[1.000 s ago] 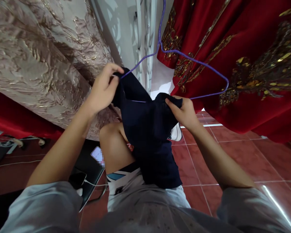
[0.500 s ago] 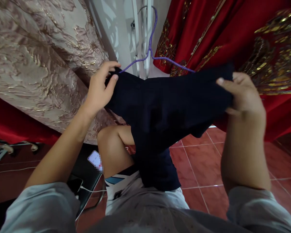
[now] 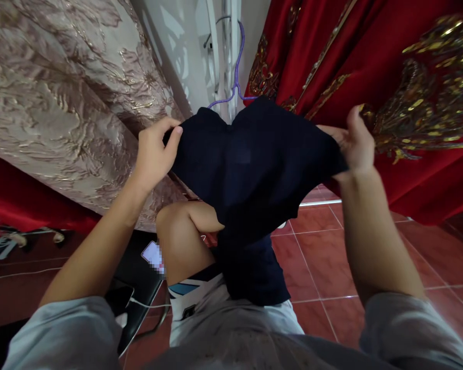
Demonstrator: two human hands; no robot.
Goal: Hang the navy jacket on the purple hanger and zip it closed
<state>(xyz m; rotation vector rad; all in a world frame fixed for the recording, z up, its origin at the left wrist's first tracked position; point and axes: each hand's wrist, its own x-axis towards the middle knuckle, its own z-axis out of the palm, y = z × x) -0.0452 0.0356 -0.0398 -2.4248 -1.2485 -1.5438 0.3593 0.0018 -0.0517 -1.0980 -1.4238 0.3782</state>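
A dark navy shirt (image 3: 250,154) hangs in front of me on a purple hanger (image 3: 237,77), its lower part draped over my lap. My left hand (image 3: 156,149) is closed on the cloth at the shirt's left side, thumb against fingers. At the other side my right hand (image 3: 355,144) has its thumb raised off the fabric. The right fingers stretch behind the sleeve edge and are partly hidden, so the cloth rests against them without being pinched.
The hanger is hooked on a white metal stand (image 3: 233,51). Pale embossed fabric (image 3: 69,92) hangs on the left, a red dress (image 3: 370,61) with gold sequins on the right. A phone (image 3: 153,255) lies on a black seat (image 3: 142,277) beside my knee, near a white cable (image 3: 150,305).
My right hand has moved inward and its thumb has lifted off the cloth. The shirt's right side is less stretched and its shoulder now peaks over the hanger. My left hand stays on the cloth.
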